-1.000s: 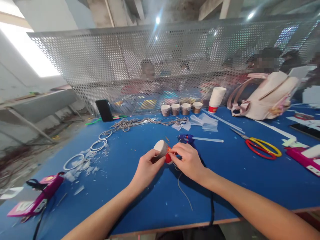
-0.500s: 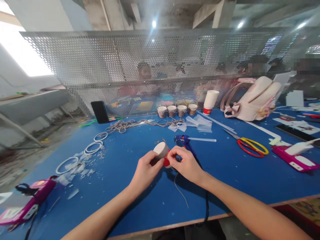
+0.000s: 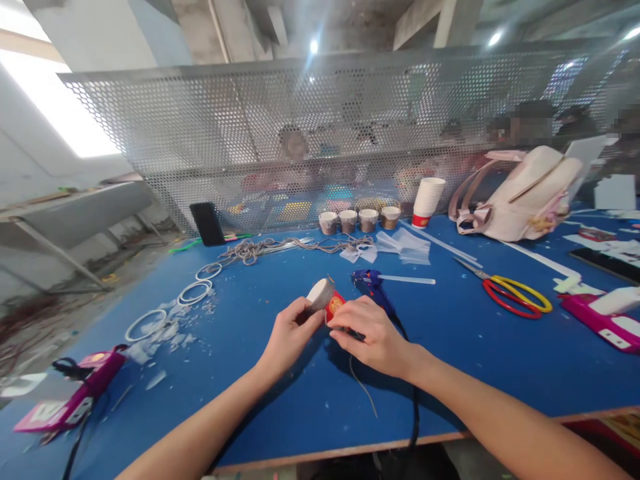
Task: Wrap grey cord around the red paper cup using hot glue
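Over the middle of the blue table, my left hand [image 3: 290, 333] is closed around a small paper cup [image 3: 334, 305], tilted with its white opening up and to the left. Grey cord covers the part near the rim; red printed paper shows below it. My right hand [image 3: 373, 333] is at the cup's lower side, fingers bent and pinched at the grey cord, though the pinch itself is partly hidden. A loose tail of cord [image 3: 364, 387] trails below this hand onto the table. Just behind lies a blue hot glue gun [image 3: 370, 283] with a clear glue stick in it.
Several cord-wrapped cups [image 3: 369, 221] and a stack of paper cups [image 3: 429, 201] stand along the perforated screen [image 3: 210, 127]. Tangled cord [image 3: 250, 251], white rings [image 3: 195, 292] and a phone [image 3: 207, 224] are left; scissors [image 3: 515, 293], a pink backpack [image 3: 530, 200] and a power strip [image 3: 603, 320] right.
The cup has turned in my left hand, so more of its red print shows. My right hand's fingers have shifted lower along the cup. The view has swung slightly left.
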Motion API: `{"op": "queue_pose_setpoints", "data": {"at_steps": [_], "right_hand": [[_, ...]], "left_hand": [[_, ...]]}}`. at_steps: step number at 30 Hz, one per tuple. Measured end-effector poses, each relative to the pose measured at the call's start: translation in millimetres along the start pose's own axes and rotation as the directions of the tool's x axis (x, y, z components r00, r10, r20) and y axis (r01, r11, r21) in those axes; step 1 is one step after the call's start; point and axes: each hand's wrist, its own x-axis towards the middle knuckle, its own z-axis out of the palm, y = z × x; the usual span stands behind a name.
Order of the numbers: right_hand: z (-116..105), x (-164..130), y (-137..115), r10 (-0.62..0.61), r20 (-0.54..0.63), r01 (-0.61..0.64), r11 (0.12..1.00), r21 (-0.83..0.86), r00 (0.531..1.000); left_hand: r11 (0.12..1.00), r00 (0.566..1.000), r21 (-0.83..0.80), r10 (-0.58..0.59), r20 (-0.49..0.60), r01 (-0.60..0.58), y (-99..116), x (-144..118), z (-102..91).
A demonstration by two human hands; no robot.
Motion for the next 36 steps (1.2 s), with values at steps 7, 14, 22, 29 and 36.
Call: {"op": "queue_pose_setpoints", "data": {"at_steps": [7,14,22,29,36], "right_hand": [[-36.1,2.6,2.3,-0.066,-0.301,0.107,0.987,0.12,0.951],[-79.2,-7.7,13.1,0.383,0.239,-0.39,0.921,-0.021,0.892],[-66.0,-15.0,63.3,0.639,0.242,-0.569,0.764,-0.304,0.73],[-24.8,-9.9,86.7,0.755,0.162,-0.748,0.654,-0.113,0.636],[-33.1,-7.8,40.8,0.772,0.246,-0.809,0.574,0.122,0.585]], "left_hand": [[0.996,0.988,-0.089,0.016,-0.155,-0.03,-7.9,9.9,-13.3],[0.993,0.966,-0.108,0.016,-0.26,-0.046,-24.6,25.6,-29.8],[0.99,0.976,-0.139,-0.051,-0.214,0.021,-25.6,24.0,-23.5],[0.991,0.989,-0.114,-0.081,-0.12,0.067,-23.9,15.4,-11.8],[0.991,0.991,-0.077,-0.112,-0.067,0.107,-24.5,14.0,-9.7]]}}
